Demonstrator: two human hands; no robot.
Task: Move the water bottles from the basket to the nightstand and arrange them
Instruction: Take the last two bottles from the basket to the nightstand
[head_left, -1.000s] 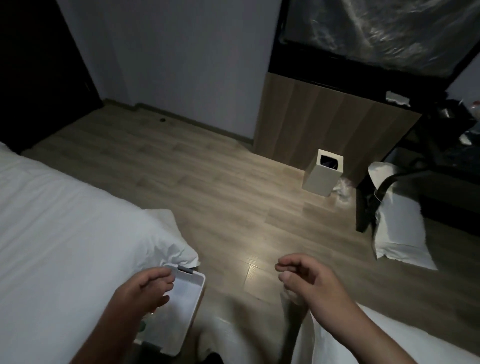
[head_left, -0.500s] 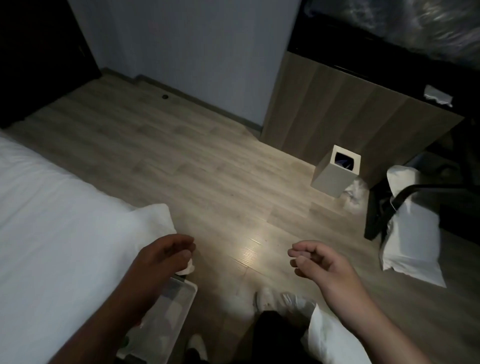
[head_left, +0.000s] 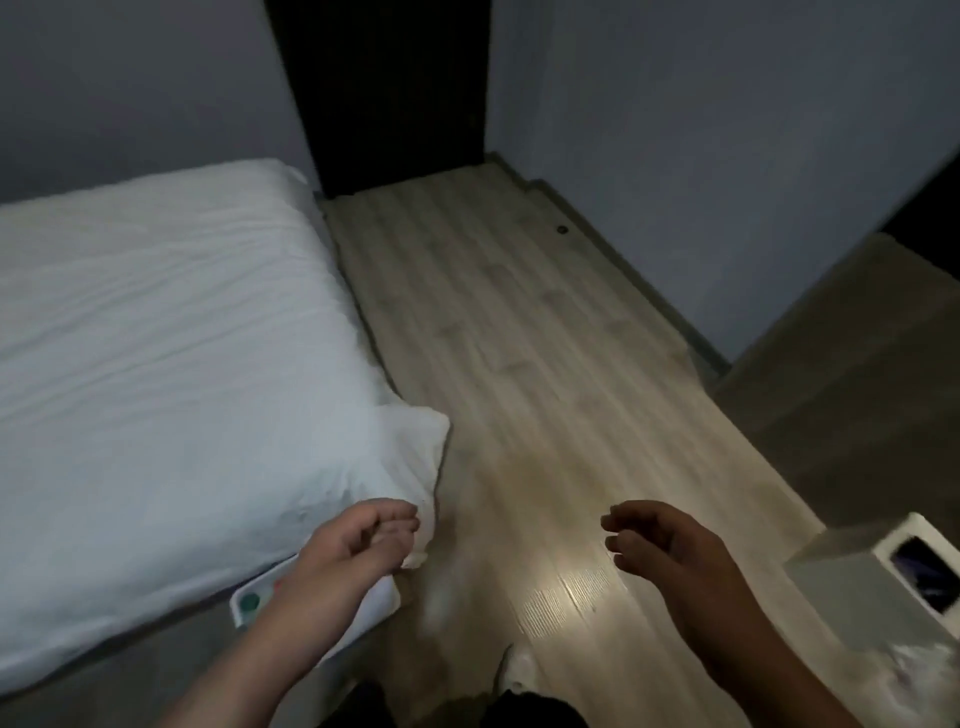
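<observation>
The white basket (head_left: 243, 616) sits on the floor at the foot of the bed, mostly hidden under my left forearm. A green bottle cap (head_left: 250, 601) shows inside it at its left end; the bottles themselves are hidden. My left hand (head_left: 358, 538) hovers over the basket's far end with fingers loosely curled and nothing in it. My right hand (head_left: 660, 540) hangs over the wooden floor to the right, fingers curled and apart, empty. No nightstand is in view.
A white bed (head_left: 156, 364) fills the left side, its corner (head_left: 415, 436) drooping toward the basket. Wooden floor (head_left: 519, 338) runs ahead to a dark doorway (head_left: 389, 93). A white bin (head_left: 883, 582) stands at the right edge beside a wooden cabinet (head_left: 857, 374).
The view has swung left: the bin and cabinet slid to the right edge, and the bed and doorway came into view. Both hands stay empty, low in the frame.
</observation>
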